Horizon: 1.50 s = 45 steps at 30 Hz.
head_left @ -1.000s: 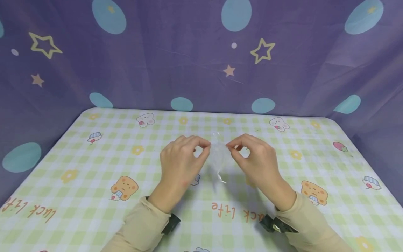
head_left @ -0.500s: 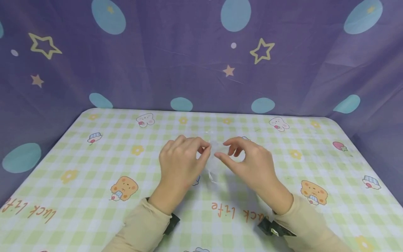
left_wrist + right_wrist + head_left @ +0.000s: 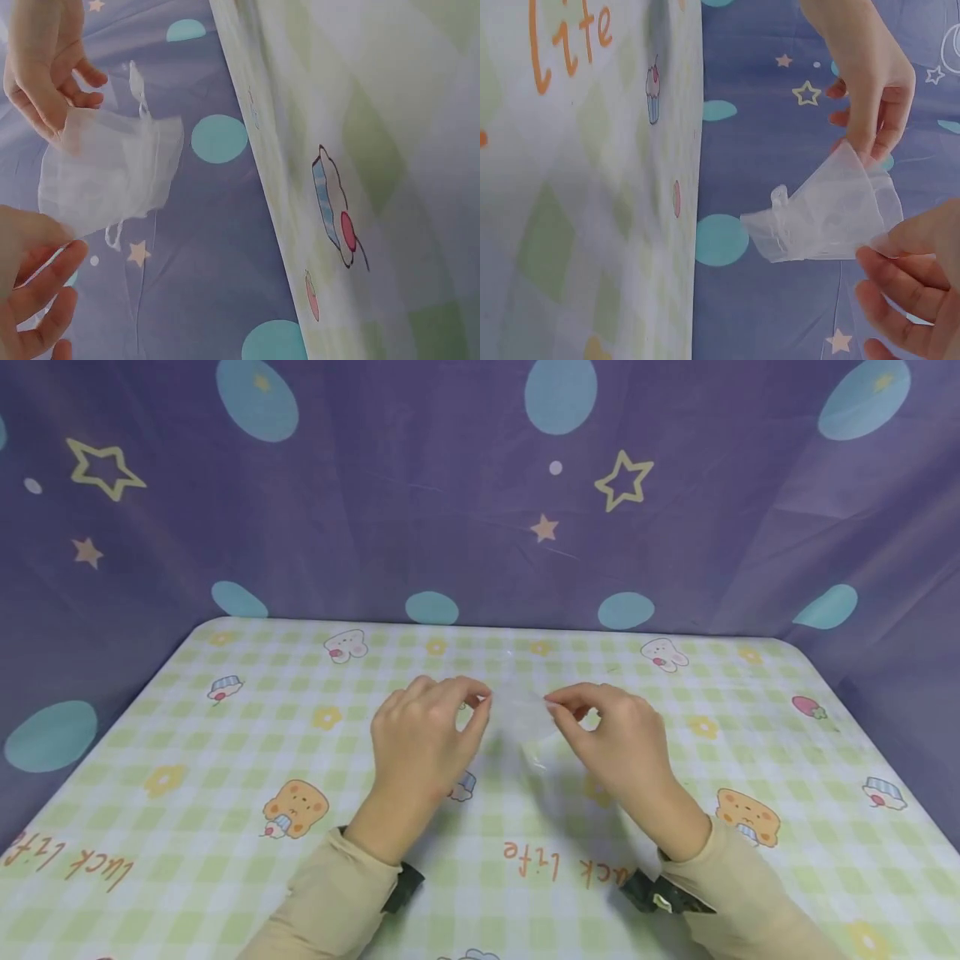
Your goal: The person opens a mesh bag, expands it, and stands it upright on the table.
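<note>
A small sheer white drawstring pouch (image 3: 522, 714) is stretched in the air between the two hands, above the table. My left hand (image 3: 423, 735) pinches one side of it between thumb and index finger. At the opposite side, my right hand (image 3: 622, 739) pinches its edge the same way. Seen from the left wrist, the pouch (image 3: 112, 176) is spread wide, with white cord loops sticking out at both sides. In the right wrist view, its gathered end with a cord loop (image 3: 779, 199) points toward the table. Nothing can be made out inside the thin fabric.
A green-and-white checked cloth with cartoon prints covers the table (image 3: 225, 893). Behind it hangs a purple curtain (image 3: 450, 510) with stars and blue ovals. Dark straps (image 3: 663, 893) sit at the wrists under beige sleeves.
My right hand moved left, parted its fingers from the pouch, then pinched it again and drew back right. The hands now stand farther apart, and the pouch is spread wider.
</note>
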### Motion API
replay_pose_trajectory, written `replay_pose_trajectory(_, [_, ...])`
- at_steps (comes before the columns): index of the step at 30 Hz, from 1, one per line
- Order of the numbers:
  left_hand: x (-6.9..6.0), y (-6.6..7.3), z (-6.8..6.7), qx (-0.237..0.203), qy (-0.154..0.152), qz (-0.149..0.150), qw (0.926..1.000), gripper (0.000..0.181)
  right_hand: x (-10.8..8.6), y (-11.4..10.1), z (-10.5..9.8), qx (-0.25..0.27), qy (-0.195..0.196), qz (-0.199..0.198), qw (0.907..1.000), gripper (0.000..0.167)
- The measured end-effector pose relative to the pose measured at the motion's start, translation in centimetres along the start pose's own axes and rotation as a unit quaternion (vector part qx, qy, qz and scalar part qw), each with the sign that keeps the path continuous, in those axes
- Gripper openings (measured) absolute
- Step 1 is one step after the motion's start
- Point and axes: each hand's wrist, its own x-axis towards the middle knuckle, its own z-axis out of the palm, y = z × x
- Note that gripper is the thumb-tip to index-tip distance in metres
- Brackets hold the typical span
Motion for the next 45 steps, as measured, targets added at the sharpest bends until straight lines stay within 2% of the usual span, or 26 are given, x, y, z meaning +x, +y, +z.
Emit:
replay_pose_trajectory(4, [-0.1, 0.0, 0.0, -0.021, -0.043, 0.029, 0.9984, 0.015, 0.0, 0.2, -0.1, -0.013, 0.025, -0.028, 0.9992, 0.006])
replay_pose_trajectory(7, [-0.2, 0.2, -0.1, -0.044, -0.069, 0.053, 0.9953, 0.026, 0.0, 0.2, -0.1, -0.020, 0.029, -0.048, 0.9982, 0.007])
replay_pose_trajectory(10, [-0.4, 0.5, 0.0, -0.052, -0.073, 0.074, 0.9933, 0.032, -0.1, 0.1, -0.2, -0.014, 0.027, -0.066, 0.9974, 0.010])
replay_pose_trajectory(14, [-0.5, 0.6, 0.3, -0.031, -0.055, 0.089, 0.9940, 0.022, -0.2, -0.3, -0.2, 0.005, 0.018, -0.079, 0.9967, 0.013])
replay_pose_trajectory(18, [-0.4, 0.4, 0.3, -0.014, -0.031, 0.080, 0.9962, 0.016, -0.3, -0.4, -0.1, 0.012, 0.012, -0.084, 0.9963, 0.013])
replay_pose_trajectory(22, [-0.3, 0.2, 0.2, -0.023, -0.021, 0.071, 0.9970, 0.020, -0.4, -0.5, 0.0, 0.017, 0.009, -0.087, 0.9961, 0.013])
replay_pose_trajectory(27, [-0.3, 0.3, 0.3, -0.052, -0.020, 0.053, 0.9971, 0.020, -0.3, -0.5, 0.0, 0.028, 0.011, -0.088, 0.9956, 0.014])
replay_pose_trajectory(34, [0.1, 0.1, 0.2, -0.110, -0.017, 0.001, 0.9938, 0.017, -0.1, -0.6, -0.2, 0.061, 0.029, -0.094, 0.9933, 0.013])
replay_pose_trajectory(37, [0.3, -0.3, 0.1, -0.158, -0.023, -0.034, 0.9867, 0.016, 0.1, -0.5, -0.3, 0.069, 0.031, -0.082, 0.9937, 0.012])
replay_pose_trajectory(39, [0.4, -0.6, 0.1, -0.203, -0.028, -0.064, 0.9768, 0.015, 0.2, -0.4, -0.4, 0.066, 0.024, -0.072, 0.9949, 0.011])
replay_pose_trajectory(42, [0.6, -1.0, 0.0, -0.269, -0.036, -0.118, 0.9551, 0.014, 0.2, -0.2, -0.4, 0.061, 0.002, -0.049, 0.9969, 0.012])
replay_pose_trajectory(45, [0.8, -1.2, -0.1, -0.314, -0.043, -0.172, 0.9326, 0.013, 0.3, -0.1, -0.3, 0.068, -0.029, -0.020, 0.9970, 0.013])
